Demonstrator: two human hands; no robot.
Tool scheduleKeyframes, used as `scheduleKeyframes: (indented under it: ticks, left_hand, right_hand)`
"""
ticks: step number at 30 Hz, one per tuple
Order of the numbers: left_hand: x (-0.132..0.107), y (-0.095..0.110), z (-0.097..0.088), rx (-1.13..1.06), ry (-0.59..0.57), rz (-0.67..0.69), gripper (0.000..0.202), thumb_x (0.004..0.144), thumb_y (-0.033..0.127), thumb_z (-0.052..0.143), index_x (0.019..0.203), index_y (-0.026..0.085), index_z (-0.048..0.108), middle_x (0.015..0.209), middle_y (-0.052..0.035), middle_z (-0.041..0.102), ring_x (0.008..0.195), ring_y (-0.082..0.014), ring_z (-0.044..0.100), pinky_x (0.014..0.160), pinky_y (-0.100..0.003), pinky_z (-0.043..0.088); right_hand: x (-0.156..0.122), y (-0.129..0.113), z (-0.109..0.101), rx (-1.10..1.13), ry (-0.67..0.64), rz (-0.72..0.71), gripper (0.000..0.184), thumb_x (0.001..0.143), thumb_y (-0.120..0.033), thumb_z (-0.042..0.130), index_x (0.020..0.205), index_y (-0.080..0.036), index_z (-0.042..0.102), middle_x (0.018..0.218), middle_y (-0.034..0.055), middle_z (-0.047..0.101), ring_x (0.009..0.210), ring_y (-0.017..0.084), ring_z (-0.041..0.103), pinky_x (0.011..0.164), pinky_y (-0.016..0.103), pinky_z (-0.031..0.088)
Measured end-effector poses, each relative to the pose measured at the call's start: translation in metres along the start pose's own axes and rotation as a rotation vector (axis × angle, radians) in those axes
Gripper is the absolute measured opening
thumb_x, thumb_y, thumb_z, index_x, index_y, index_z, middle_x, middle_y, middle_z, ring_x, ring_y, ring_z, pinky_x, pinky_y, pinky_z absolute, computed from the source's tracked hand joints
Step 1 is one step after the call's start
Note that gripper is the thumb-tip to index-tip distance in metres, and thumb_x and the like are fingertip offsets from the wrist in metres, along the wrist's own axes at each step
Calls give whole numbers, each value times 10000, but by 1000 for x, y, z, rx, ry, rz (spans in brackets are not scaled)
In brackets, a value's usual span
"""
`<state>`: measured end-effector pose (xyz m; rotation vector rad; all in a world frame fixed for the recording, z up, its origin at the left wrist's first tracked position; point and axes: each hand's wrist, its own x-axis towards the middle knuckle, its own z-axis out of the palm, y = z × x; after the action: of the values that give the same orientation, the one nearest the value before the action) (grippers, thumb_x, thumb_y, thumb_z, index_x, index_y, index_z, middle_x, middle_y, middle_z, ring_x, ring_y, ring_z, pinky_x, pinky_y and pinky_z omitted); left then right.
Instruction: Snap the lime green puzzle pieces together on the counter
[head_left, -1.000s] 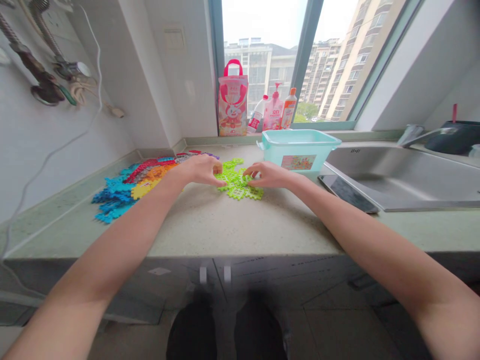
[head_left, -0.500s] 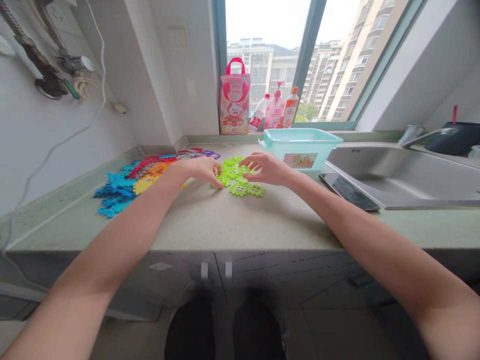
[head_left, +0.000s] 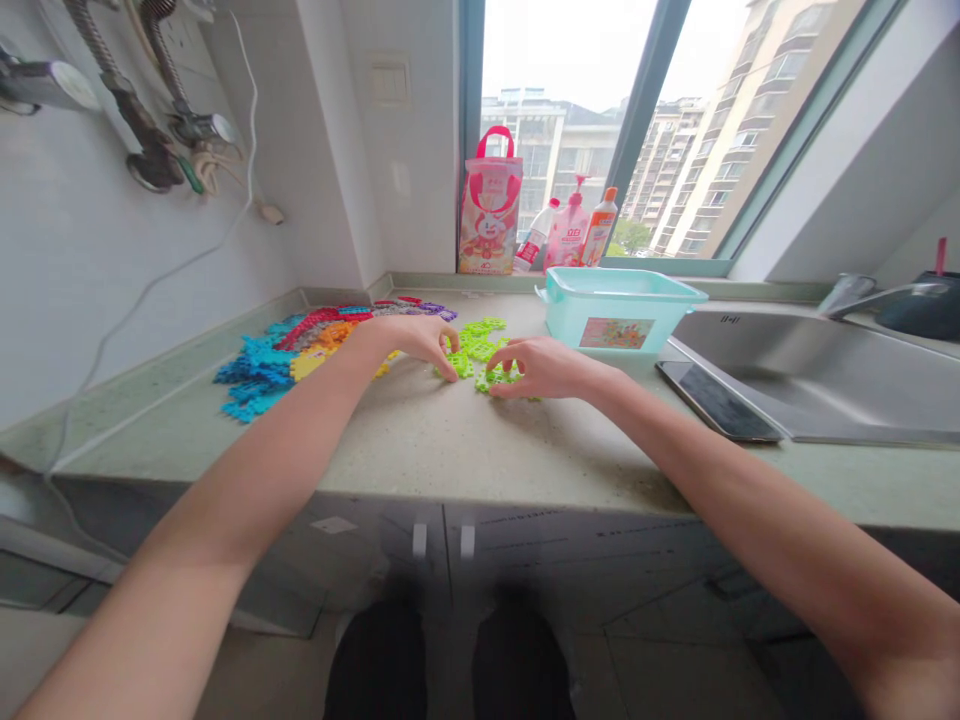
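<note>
Bright green interlocking plastic pieces (head_left: 480, 345) lie in a small heap on the pale green counter (head_left: 465, 440). My left hand (head_left: 416, 340) rests at the heap's left edge, fingers curled down onto a green piece. On the heap's right, my right hand (head_left: 544, 368) covers the near pieces, with bent fingers pressing on them. Whether either hand has a piece lifted is hidden by the fingers. A fan of blue, yellow, orange, red and purple pieces (head_left: 300, 350) lies to the left.
A turquoise plastic tub (head_left: 619, 310) stands just right of the heap. Beyond it are a dark phone (head_left: 716, 402) and a steel sink (head_left: 817, 375) with a tap. A pink bag (head_left: 491, 215) and bottles (head_left: 574, 232) sit on the windowsill. Hoses and a cable hang on the left wall.
My right hand has come down from above the heap onto the near green pieces. The left hand stays at the heap's left edge. The camera has turned slightly left.
</note>
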<state>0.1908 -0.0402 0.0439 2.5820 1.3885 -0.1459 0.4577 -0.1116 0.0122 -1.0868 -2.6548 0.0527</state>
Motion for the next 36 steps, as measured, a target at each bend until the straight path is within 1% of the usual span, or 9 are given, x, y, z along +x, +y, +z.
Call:
scheduleKeyframes:
  ticks: [4,10,15,19,22,25,27,31,36]
  left_hand:
    - [-3,3,-2,17,-32,-1,716,600,659,812,1217,300,758,1112,-39,771,940,-256,705,721,-275,495]
    - [-8,6,-5,5,-84,-10,765,588,625,820,1279,313,723,1142,-29,758,932,-242,710,696,-272,489]
    - [-8,12,-5,10,-87,-3,741,597,631,812,1252,297,717,1158,-34,749,927,-231,699,707,-269,478]
    - [-5,26,0,-35,-114,83,765,593,651,821,1252,280,709,1150,-31,737,936,-234,678,738,-278,474]
    - [-1,38,5,-33,-104,144,725,577,700,832,1139,253,742,1023,-25,734,864,-236,658,702,-292,450]
    - [1,44,7,-32,-109,161,685,571,734,837,1037,237,767,902,-14,716,812,-231,645,661,-298,424]
    - [1,45,6,-52,-125,144,695,569,724,846,1069,245,784,893,-8,726,823,-227,653,673,-293,433]
    - [-3,41,-1,-81,-124,122,760,588,683,847,1216,260,780,965,-15,763,894,-227,681,731,-281,466]
    - [-3,41,-2,-69,-104,128,783,596,663,842,1268,267,769,1062,-26,783,956,-237,697,774,-278,481]
  right_hand:
    - [0,-2,1,-24,-20,5,435,864,-526,805,1224,-281,795,1036,51,806,858,214,712,748,292,484]
    - [0,0,1,6,-18,6,386,840,-392,805,1209,-278,799,1014,31,804,812,193,708,745,284,486]
    - [-1,10,-7,47,130,46,398,820,-410,805,1186,-255,801,995,43,782,780,186,686,751,306,485]
    - [-1,16,-8,86,253,-39,401,821,-394,793,1184,-224,791,987,57,772,802,190,683,784,325,505]
    - [-1,16,-6,118,301,-109,393,822,-367,790,1185,-216,787,995,67,768,825,193,692,803,328,521]
    - [-2,13,-5,127,343,-143,376,825,-360,786,1174,-220,790,1005,71,763,817,189,690,803,323,529]
    - [-3,12,-7,128,375,-152,365,831,-357,782,1171,-221,790,1022,73,760,813,186,687,802,321,530]
    - [-4,13,-10,126,413,-158,369,844,-356,778,1187,-220,783,1033,71,755,830,188,689,807,328,531]
    - [-4,15,-11,108,420,-153,394,855,-387,771,1206,-209,780,1003,67,744,829,188,683,823,338,527]
